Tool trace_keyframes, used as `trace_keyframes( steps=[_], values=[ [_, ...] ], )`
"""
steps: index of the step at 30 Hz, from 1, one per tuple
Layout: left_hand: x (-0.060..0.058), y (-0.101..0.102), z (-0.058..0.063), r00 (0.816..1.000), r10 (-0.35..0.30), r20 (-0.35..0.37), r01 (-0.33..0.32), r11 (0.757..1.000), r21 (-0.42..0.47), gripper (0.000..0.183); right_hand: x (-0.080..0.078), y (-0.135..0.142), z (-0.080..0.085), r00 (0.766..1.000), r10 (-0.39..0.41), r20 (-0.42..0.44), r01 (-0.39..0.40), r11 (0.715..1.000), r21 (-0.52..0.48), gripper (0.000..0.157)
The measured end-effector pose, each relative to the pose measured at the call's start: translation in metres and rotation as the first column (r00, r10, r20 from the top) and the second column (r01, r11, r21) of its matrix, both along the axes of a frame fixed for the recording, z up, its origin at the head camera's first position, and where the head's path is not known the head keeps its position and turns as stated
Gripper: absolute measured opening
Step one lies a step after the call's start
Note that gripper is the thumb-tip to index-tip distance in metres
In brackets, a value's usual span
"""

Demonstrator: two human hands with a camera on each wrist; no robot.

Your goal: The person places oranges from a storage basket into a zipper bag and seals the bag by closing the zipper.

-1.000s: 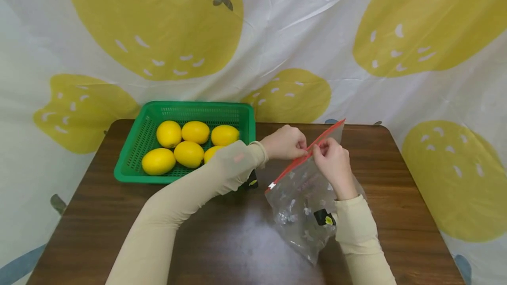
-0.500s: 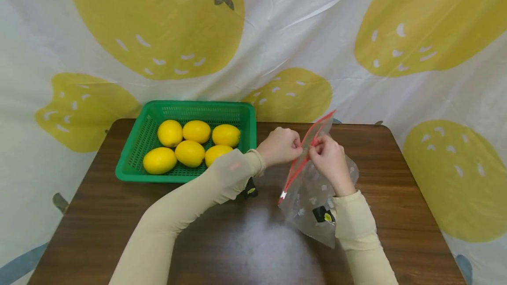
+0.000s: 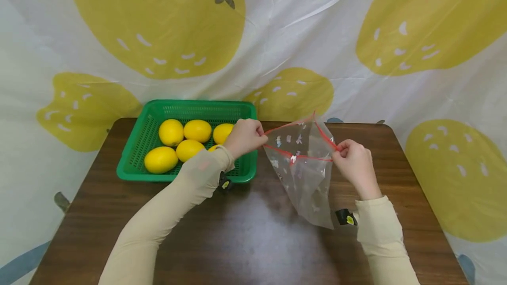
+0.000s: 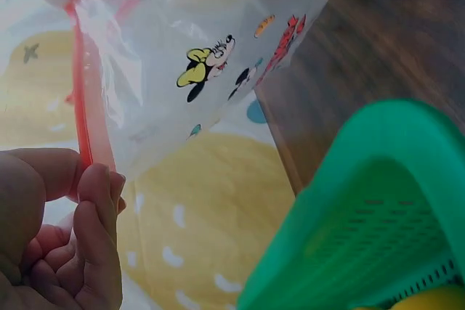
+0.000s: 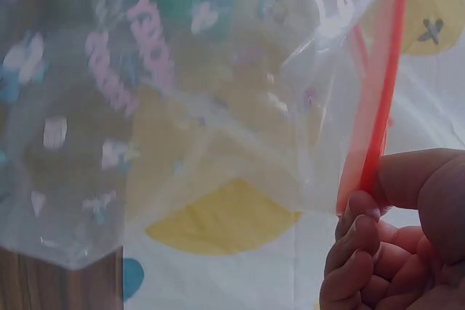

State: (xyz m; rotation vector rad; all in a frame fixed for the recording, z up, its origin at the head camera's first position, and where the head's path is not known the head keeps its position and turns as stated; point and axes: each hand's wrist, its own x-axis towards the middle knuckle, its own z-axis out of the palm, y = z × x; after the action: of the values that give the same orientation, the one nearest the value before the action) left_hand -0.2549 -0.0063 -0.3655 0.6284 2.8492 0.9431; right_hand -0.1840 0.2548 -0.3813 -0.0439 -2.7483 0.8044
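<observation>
Head view alone shows left hand (image 3: 246, 137) and right hand (image 3: 356, 164), fingers (image 3: 341, 149) pinching the bag (image 3: 306, 184).

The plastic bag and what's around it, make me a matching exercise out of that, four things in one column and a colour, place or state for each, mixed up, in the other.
Things
1. plastic bag
2. basket
3. lemons
4. right hand

Descriptions
A. yellow, several lying together
B. pinching a red edge
C. see-through, mouth spread open
D. green, standing on the table

Right pairs: 1-C, 2-D, 3-A, 4-B
</observation>
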Motion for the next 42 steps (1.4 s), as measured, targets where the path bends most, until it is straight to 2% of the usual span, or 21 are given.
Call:
trace_keyframes(
  steps=[4, 9, 13, 17, 23, 30, 39, 42],
  values=[
    [0.000, -0.008, 0.000, 1.000, 0.022, 0.020, -0.022, 1.000, 0.015, 0.012, 0.005, 0.006, 0.006, 1.000, -0.008, 0.008, 0.008, 1.000, 0.006, 0.010],
    [0.000, -0.014, -0.002, 0.999, 0.040, 0.029, -0.040, 0.999, 0.012, 0.012, 0.010, 0.013, 0.013, 1.000, 0.022, 0.019, -0.023, 0.999, 0.024, 0.008],
    [0.001, -0.017, -0.001, 0.999, 0.044, -0.010, -0.044, 0.999, 0.005, 0.013, 0.011, 0.019, 0.017, 0.999, 0.024, 0.041, -0.025, 0.999, 0.033, 0.009],
    [0.005, -0.017, -0.001, 0.997, 0.023, -0.070, -0.024, 1.000, -0.014, 0.012, 0.010, 0.022, 0.014, 0.998, 0.011, 0.061, -0.013, 0.999, 0.029, 0.011],
    [0.013, -0.009, -0.002, 0.995, -0.029, -0.098, 0.029, 1.000, -0.002, 0.011, 0.010, 0.018, 0.003, 0.999, 0.026, 0.027, -0.027, 0.998, 0.050, 0.010],
    [0.018, 0.005, -0.004, 0.995, -0.068, -0.066, 0.071, 0.996, 0.045, 0.014, 0.004, -0.004, 0.001, 1.000, 0.022, 0.002, -0.022, 0.999, 0.032, 0.012],
    [0.021, 0.013, -0.005, 0.999, -0.041, -0.005, 0.041, 0.997, 0.071, 0.015, 0.000, -0.020, 0.002, 1.000, 0.023, 0.001, -0.023, 0.999, 0.028, 0.013],
    [0.022, 0.014, -0.005, 0.999, -0.032, 0.000, 0.032, 0.998, 0.061, 0.014, -0.002, -0.024, 0.001, 0.999, 0.037, 0.008, -0.038, 0.998, 0.041, 0.020]
  ],
)
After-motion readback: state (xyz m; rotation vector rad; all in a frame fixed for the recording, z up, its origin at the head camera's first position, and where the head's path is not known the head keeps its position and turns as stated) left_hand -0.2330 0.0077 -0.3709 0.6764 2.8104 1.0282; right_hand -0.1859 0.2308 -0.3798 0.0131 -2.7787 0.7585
